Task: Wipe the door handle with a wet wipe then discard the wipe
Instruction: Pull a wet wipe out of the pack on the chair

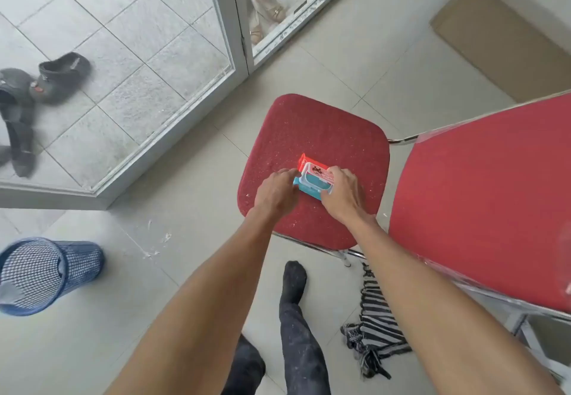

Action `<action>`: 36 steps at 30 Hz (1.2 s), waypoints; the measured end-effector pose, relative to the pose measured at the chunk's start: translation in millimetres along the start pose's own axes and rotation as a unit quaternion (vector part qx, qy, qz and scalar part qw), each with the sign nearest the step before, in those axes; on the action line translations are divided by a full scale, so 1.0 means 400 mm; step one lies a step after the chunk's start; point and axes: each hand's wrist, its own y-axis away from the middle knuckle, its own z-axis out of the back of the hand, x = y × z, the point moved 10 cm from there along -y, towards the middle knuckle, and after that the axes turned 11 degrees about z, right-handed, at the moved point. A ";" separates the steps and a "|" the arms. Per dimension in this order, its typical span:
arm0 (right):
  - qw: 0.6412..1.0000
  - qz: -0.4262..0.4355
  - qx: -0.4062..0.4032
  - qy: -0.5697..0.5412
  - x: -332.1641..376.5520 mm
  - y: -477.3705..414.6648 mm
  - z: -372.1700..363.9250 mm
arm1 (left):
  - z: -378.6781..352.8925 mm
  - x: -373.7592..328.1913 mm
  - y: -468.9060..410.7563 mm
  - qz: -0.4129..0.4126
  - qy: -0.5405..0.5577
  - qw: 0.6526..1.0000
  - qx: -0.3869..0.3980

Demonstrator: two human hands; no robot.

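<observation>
A red and teal pack of wet wipes point(313, 175) with a white flip lid lies on the seat of a red chair point(321, 135). My left hand point(276, 192) rests against the pack's left end, fingers on its side. My right hand point(343, 192) holds the pack's right end, fingers curled over the lid's edge. No loose wipe shows. The door handle is out of view; only the bottom of a glass door point(148, 64) in a pale frame appears at upper left.
A blue mesh waste bin point(46, 274) stands on the floor at lower left. A second red chair point(482, 206) is at right, a striped cloth point(375, 326) under it. Dark shoes point(40, 92) lie beyond the glass, beige shoes point(265, 8) at top. My socked foot point(293, 277) is below the chair.
</observation>
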 end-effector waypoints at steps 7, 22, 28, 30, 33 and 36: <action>0.998 -0.004 -0.056 -0.022 -0.055 -0.040 -0.006 | -0.055 -0.021 -0.047 -0.009 0.012 0.998 -0.055; 0.983 -0.056 -0.158 -0.076 -0.141 -0.074 0.014 | -0.148 -0.031 -0.107 -0.004 -0.021 0.996 -0.085; 0.988 -0.060 -0.111 -0.094 -0.156 -0.091 -0.033 | -0.162 -0.040 -0.109 0.006 -0.044 0.992 -0.119; 0.988 -0.062 -0.110 -0.093 -0.163 -0.091 -0.040 | -0.172 -0.049 -0.115 0.022 -0.052 0.991 -0.124; 0.987 -0.056 -0.110 -0.099 -0.167 -0.092 -0.041 | -0.178 -0.067 -0.121 0.039 -0.082 0.986 -0.139; 0.986 -0.038 -0.111 -0.114 -0.166 -0.093 -0.041 | -0.186 -0.071 -0.124 0.046 -0.091 0.984 -0.148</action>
